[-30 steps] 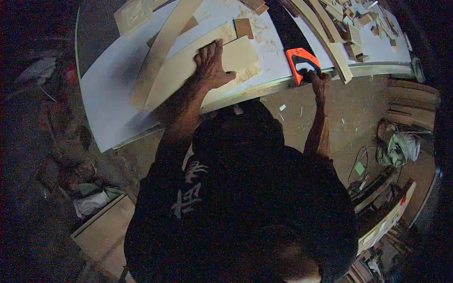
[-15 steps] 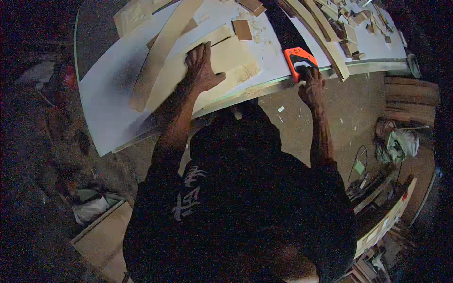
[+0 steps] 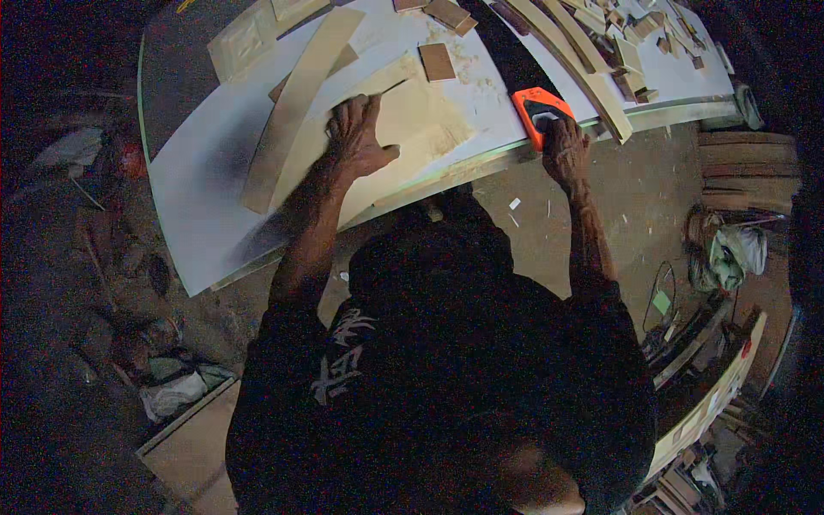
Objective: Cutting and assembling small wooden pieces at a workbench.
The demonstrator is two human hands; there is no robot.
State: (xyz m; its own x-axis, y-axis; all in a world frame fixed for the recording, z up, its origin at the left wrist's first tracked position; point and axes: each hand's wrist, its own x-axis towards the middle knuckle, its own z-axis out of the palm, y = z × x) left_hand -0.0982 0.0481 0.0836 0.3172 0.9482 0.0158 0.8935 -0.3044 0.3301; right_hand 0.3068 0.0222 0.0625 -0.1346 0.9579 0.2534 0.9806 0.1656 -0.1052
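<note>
My left hand lies on a pale wooden board with its fingers stretched out and the thumb apart. A short dark slit runs in the board just past my fingertips. To the right, at the table's near edge, my right hand is closed round the orange and black handle of what looks like a handsaw. Its blade cannot be made out against the dark strip beyond it. A long pale plank lies slanted to the left of my left hand, partly over another piece.
The white tabletop carries sawdust and a small brown block. Long curved strips and several offcuts lie at the far right, one strip reaching over the near edge. Stacked boards stand right; a panel sits lower left.
The dark slit in the board looks shorter and narrower than before. My left hand has shifted slightly left. My right hand still grips the handle, and the whole view has moved a little.
</note>
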